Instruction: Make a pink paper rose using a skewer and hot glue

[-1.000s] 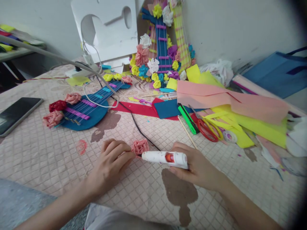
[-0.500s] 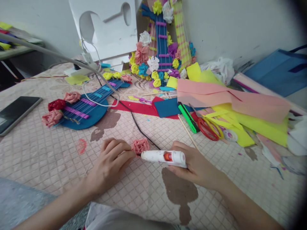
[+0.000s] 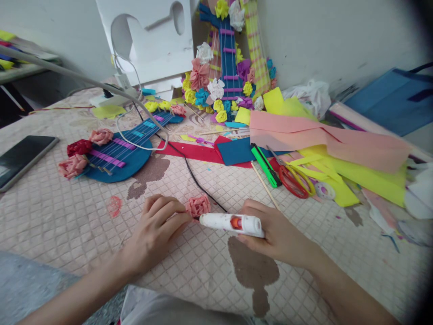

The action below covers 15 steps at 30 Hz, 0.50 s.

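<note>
My right hand point(image 3: 270, 230) is wrapped round the grip of a white hot glue gun point(image 3: 219, 222) with an orange part in its side window. The gun's dark nozzle points left and meets the lower edge of a pink paper flower point(image 3: 198, 206). My left hand point(image 3: 164, 223) pinches the flower's left edge between thumb and fingers, palm down just above the tablecloth. Its fingertips are close to the nozzle. Farther back on the left lies a small blue paper guitar point(image 3: 137, 160) with purple bars, strings, and pink and red paper flowers on it.
A black cord point(image 3: 192, 174) runs back from the gun. To the right lie a green box cutter point(image 3: 265, 166), scissors point(image 3: 294, 180), a thin stick point(image 3: 265, 186) and pink paper sheets point(image 3: 321, 135). A phone point(image 3: 25, 158) sits far left; a power strip point(image 3: 111, 98) stands behind.
Almost nothing differs. Both hands, the glue gun and the pink flower keep their places; the view has shifted very slightly.
</note>
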Tool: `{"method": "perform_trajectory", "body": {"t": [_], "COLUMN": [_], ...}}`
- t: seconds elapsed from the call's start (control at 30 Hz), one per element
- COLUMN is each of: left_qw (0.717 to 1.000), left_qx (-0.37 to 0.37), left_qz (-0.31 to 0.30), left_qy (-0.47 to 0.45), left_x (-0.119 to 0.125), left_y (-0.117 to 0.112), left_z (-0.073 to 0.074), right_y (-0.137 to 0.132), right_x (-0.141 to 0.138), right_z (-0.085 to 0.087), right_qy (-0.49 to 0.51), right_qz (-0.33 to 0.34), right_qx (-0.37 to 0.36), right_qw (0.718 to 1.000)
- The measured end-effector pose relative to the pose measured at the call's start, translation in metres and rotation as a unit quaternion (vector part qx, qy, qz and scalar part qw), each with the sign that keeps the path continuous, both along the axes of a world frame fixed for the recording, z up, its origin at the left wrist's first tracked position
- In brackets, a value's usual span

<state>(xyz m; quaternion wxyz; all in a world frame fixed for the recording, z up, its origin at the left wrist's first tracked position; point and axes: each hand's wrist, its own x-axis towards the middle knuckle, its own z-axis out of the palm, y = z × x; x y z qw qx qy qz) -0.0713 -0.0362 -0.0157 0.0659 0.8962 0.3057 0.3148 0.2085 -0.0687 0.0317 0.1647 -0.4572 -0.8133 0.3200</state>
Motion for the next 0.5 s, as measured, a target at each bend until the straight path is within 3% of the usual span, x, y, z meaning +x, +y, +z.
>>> {"method": "perform_trajectory", "body": {"t": [0.5], "left_qw": [1.000], "left_qx": [-0.007], "left_qz": [-0.019], "left_qy": [0.019], "left_x": [-0.001], "left_y": [-0.001], "left_z": [0.003], "right_y": [0.003], "right_x": [0.016], "right_z": [0.004], "right_qy": [0.046], "right_qz": [0.022], "right_qx": [0.004], "right_qw": [0.999]}}
